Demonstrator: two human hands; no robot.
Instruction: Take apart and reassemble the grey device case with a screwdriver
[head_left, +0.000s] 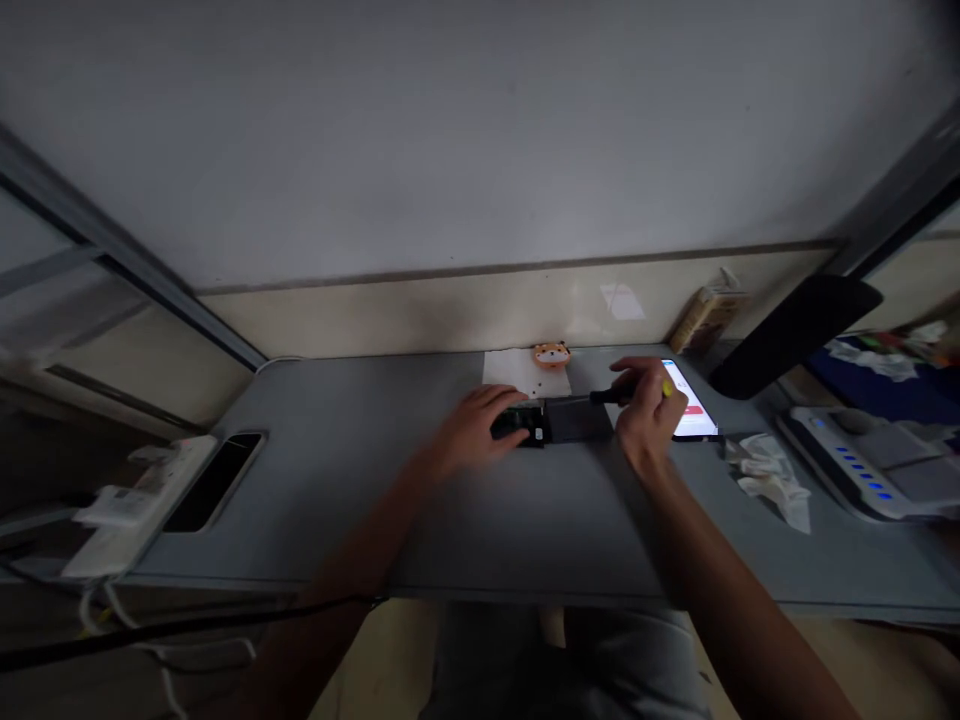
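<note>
"Starting at the bottom of the frame, what comes first?"

"A lap in grey (487, 660), then the front of the grey desk (525, 530). A dark-screened phone (216, 482) lies at lower left, crumpled tissue (769, 480) at right."

"And the work itself?"

"Just right of the frame's middle: an opened black device (574, 422), flat on the desk, its long axis running left to right between the two hands. A circuit board (535, 422) shows at its left end."

"Which hand is nearer?"

"The left hand (478, 425) is on it, thumb along the near edge and fingers along the far one, parted around that left end. How hard they press, I can't tell."

"And the right hand (646, 408)?"

"Just beyond the other end, fingers curled tight around a screwdriver-like tool (604, 396) with a yellow butt. The device lies to the left of those fingers, and the tool points that way, over the far right corner. I can't tell whether its tip touches."

"Farther back?"

"A lit phone (691, 405) beside the right hand, white paper (510, 368) behind the device, an orange animal-faced trinket (552, 356) on it, then the wall (450, 150)."
</note>
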